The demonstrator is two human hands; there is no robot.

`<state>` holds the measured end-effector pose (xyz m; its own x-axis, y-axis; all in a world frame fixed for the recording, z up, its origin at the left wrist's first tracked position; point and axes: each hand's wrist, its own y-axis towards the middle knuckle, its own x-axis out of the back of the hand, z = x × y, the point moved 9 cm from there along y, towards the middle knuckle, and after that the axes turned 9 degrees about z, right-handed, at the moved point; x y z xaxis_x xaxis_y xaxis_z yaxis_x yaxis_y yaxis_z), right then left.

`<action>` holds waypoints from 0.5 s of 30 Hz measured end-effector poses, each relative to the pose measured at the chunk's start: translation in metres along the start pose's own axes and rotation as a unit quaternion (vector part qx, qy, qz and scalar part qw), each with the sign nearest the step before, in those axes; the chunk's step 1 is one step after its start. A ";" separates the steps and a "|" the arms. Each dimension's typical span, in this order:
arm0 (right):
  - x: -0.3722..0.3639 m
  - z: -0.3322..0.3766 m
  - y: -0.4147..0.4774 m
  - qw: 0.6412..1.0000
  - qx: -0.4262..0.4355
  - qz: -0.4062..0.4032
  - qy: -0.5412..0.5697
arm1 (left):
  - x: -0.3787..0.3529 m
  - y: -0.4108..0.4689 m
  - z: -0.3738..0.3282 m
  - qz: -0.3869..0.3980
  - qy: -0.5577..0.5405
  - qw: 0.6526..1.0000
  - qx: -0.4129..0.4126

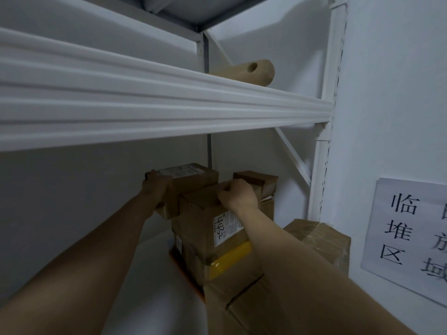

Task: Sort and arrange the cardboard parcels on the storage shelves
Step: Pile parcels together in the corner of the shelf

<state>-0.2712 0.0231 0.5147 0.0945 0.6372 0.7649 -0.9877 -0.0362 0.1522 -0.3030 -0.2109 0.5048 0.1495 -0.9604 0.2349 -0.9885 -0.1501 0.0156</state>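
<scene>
1. Head view: two bare arms reach from the near edge up and into the lower bay of a white metal storage shelf, whose thick ribbed front beam crosses the upper half of the frame.
2. The left hand grips the near left end of a small cardboard parcel that carries a white label on its top. Its fingers are wrapped over the parcel's corner; only the back of the hand shows, so how far they curl cannot be told.
3. That small parcel sits tilted on top of the pile, far back in the bay, near the grey rear upright.
4. The right hand rests on the top edge of a larger labelled parcel just right of and nearer than the small one. Its fingers are curled together into a loose fist, pressing on the cardboard rather than pinching anything that shows.
5. The labelled parcel bears a white shipping sticker with handwritten digits on its near face and stands on a lower parcel banded with yellow tape.
6. Behind the right hand, a further brown parcel stands against the right rear of the bay.
7. To the right, near the shelf post, a tape-wrapped parcel lies partly hidden by the right forearm.
8. On the upper shelf level lies a wooden cylinder with a hole in its side.
9. A paper sign with black characters hangs on the right wall.
</scene>
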 end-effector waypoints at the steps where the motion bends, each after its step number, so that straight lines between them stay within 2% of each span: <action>1: 0.000 -0.001 -0.001 1.000 -0.006 -0.001 -0.001 | -0.001 0.008 0.003 0.007 -0.020 1.000 -0.004; 3: -0.001 -0.002 -0.001 1.000 -0.016 -0.003 0.002 | -0.007 0.008 0.003 0.021 -0.042 0.999 -0.002; 10: -0.007 -0.004 0.003 1.000 -0.014 0.002 0.013 | -0.023 -0.005 -0.009 0.022 0.019 0.999 -0.041; 15: -0.010 -0.003 0.001 1.000 -0.017 0.008 0.013 | -0.038 -0.005 -0.005 0.043 -0.020 0.998 -0.032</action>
<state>-0.2731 0.0188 0.5057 0.0764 0.6564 0.7506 -0.9928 -0.0196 0.1183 -0.3038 -0.1726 0.5009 0.0640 -0.9780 0.1986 -0.9969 -0.0533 0.0586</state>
